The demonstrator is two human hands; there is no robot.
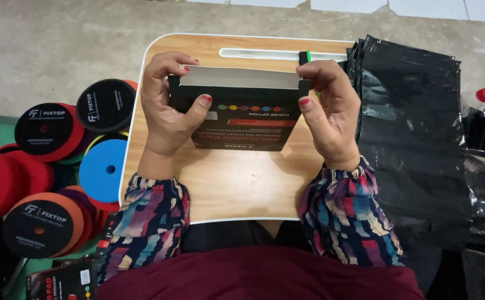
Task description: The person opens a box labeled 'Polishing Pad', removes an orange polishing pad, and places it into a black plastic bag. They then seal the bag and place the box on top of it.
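At the bottom of the frame, your patterned sleeves [342, 214] rose from a maroon lap toward the small wooden lap table [237, 189] at centre. Above it you held a black cardboard box [242, 119] between both hands, its pale top flap lifted. Your left hand [167, 108] curled around the box's left end, thumb pressed on the printed face; your right hand [331, 111] pinched the right corner, fingers closed on the card. You appeared to be mid-way through forming or opening the box, and the next move would likely call for a steady grip on both ends while the flap turned. At left lay round foam pads [103, 166] in blue, red and orange; at right, a stack of black plastic bags [414, 128].
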